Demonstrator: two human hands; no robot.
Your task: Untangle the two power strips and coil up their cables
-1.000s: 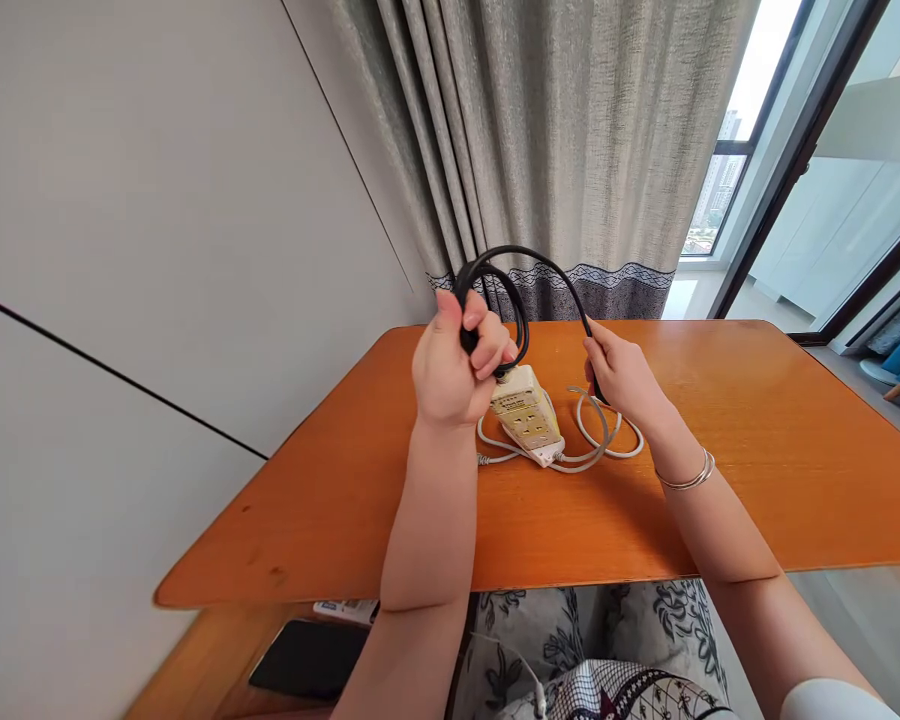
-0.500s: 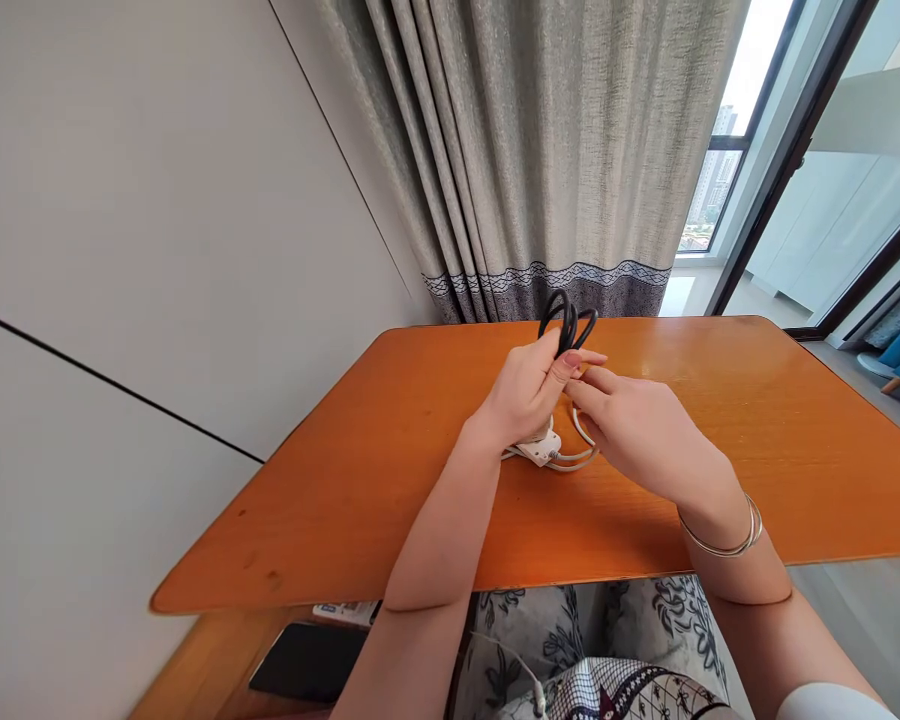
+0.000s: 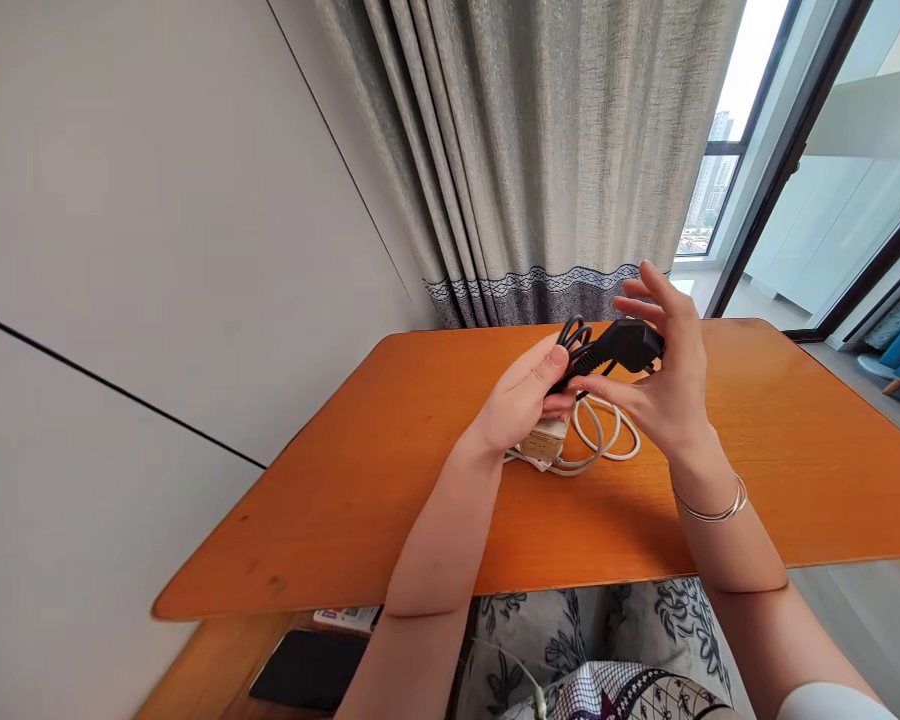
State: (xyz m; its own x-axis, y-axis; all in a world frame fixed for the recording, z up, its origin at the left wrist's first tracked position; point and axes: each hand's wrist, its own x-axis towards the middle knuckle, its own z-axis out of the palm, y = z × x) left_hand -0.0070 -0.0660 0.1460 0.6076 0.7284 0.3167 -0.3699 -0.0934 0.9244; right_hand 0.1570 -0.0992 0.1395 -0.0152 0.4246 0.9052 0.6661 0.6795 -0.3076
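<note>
My left hand [image 3: 521, 400] is closed around a coiled black power cable [image 3: 576, 337] held above the orange wooden table [image 3: 390, 480]. The cable's black plug [image 3: 624, 345] sticks out to the right. My right hand [image 3: 664, 375] cups the plug from behind, thumb under it and fingers spread and raised. Just below my hands lies a white power strip [image 3: 544, 440] with its white cord [image 3: 604, 435] looped on the table beside it.
A grey curtain [image 3: 540, 150] hangs behind the table, with a plain wall on the left and a window on the right. A black phone [image 3: 307, 668] lies on a lower shelf at the near left. Patterned fabric covers my lap.
The big black loop has been gathered into a tight coil in my left hand. My right hand let go of the cable's loose run and now cups the plug end, raised higher.
</note>
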